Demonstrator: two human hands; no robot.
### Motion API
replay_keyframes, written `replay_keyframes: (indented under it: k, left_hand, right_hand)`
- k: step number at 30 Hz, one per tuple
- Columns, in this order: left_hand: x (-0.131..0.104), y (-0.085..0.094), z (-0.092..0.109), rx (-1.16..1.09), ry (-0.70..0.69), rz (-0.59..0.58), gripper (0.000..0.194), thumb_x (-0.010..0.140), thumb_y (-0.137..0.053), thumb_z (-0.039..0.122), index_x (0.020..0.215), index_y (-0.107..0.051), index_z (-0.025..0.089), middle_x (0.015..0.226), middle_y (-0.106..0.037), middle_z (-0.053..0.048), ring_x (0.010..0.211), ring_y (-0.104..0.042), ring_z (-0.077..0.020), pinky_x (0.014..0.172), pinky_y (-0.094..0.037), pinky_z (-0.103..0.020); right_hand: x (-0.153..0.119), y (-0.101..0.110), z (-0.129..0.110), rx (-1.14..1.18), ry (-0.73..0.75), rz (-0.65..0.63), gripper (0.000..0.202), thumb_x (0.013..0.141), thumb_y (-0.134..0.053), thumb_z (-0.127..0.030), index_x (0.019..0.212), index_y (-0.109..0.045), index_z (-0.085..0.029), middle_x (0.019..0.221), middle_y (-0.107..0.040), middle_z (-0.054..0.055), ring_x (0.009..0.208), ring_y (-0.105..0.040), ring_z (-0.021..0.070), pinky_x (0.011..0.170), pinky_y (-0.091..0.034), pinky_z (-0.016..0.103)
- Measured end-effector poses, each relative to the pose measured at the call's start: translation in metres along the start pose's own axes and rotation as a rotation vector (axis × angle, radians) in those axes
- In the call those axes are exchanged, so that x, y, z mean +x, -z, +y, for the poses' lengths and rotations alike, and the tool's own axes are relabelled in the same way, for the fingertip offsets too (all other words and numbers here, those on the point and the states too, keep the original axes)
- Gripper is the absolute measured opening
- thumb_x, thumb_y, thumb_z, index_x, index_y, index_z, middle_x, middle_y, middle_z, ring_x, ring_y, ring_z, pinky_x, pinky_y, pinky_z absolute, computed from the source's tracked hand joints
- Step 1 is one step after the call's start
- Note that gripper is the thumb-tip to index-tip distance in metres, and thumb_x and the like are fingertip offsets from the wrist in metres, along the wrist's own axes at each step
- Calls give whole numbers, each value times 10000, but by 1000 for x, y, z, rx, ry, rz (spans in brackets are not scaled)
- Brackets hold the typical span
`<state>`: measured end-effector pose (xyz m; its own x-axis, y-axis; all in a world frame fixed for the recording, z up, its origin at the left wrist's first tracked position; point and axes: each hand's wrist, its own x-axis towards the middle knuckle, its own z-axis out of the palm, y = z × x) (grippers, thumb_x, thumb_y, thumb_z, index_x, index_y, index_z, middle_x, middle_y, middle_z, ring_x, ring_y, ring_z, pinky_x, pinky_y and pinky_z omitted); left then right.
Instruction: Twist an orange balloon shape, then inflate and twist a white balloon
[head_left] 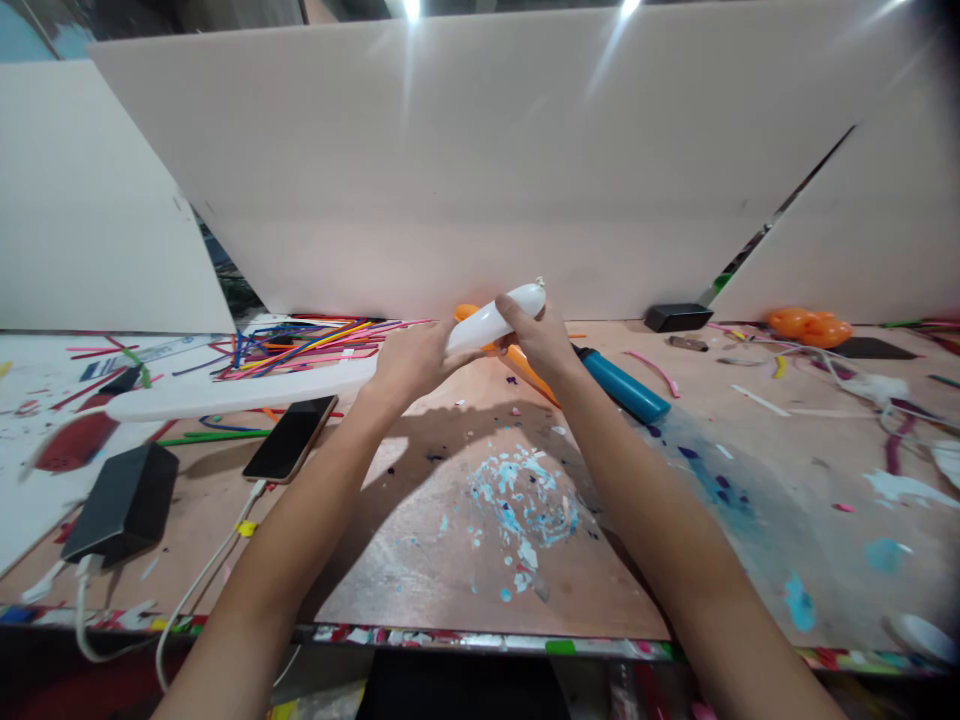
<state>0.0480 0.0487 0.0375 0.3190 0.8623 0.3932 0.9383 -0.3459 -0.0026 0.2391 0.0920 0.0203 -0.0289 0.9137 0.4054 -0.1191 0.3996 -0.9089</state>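
A long white modelling balloon (247, 394), inflated and knotted at its right end, stretches across the middle of the view above the table. My left hand (420, 358) is closed around it partway along, and the long tail runs out to the left. Close to the knotted end, my right hand (536, 335) grips the same balloon between thumb and fingers. Behind my hands lies an orange balloon (531, 375), partly hidden. Beside my right forearm rests a blue cylindrical balloon pump (626, 386) with a dark end.
Several uninflated coloured balloons (322, 345) lie piled at the back left. A phone (291, 440) on a cable and a black power bank (120, 503) are at left. Orange balloon bubbles (810, 327) and a black box (678, 317) stand right. White panels (465, 170) close off the back.
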Motion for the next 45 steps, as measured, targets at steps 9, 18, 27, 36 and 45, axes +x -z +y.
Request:
replay_keyframes:
  k: [9,18,27,36,45]
  left_hand:
    - [-6,-4,24,-9,-103,-19,591,992,-320,639,1168,-603,151,993,-747,-143,924,-718,-324,711,-471,-360]
    - [-9,-12,34,11,-204,0,480,1028,-325,509,1163,-622,156,1001,-743,-148,914,-709,-331,745,-475,-398]
    - [-8,-18,33,-3,-287,-22,469,1038,-284,416,1117,-681,178,951,-749,-151,838,-709,-342,750,-484,-446]
    - [-7,-24,30,-9,-304,-29,542,1036,-283,493,1030,-733,191,933,-732,-163,940,-684,-366,857,-471,-513]
    - [-4,-12,20,-10,-261,-79,551,981,-410,603,1249,-619,169,1095,-724,-166,1033,-681,-340,864,-490,-419]
  right_hand:
    - [-4,-28,-20,643,-99,212,507,784,-664,-712,765,-495,-234,581,-553,-53,522,-568,114,563,-532,270]
    - [-9,-37,-28,730,-185,286,382,986,-444,-376,652,-330,-229,428,-297,-87,336,-299,76,350,-324,196]
    - [-11,-37,-21,749,-291,253,463,941,-513,-377,627,-204,-233,423,-143,-103,330,-113,66,299,-137,197]
    - [-15,-34,-13,750,-332,157,489,966,-471,-339,596,-173,-224,375,-151,-103,287,-104,55,306,-97,200]
    - [-4,-24,-8,859,-385,161,426,967,-400,-269,589,-208,-225,365,-226,-89,296,-246,72,337,-288,197]
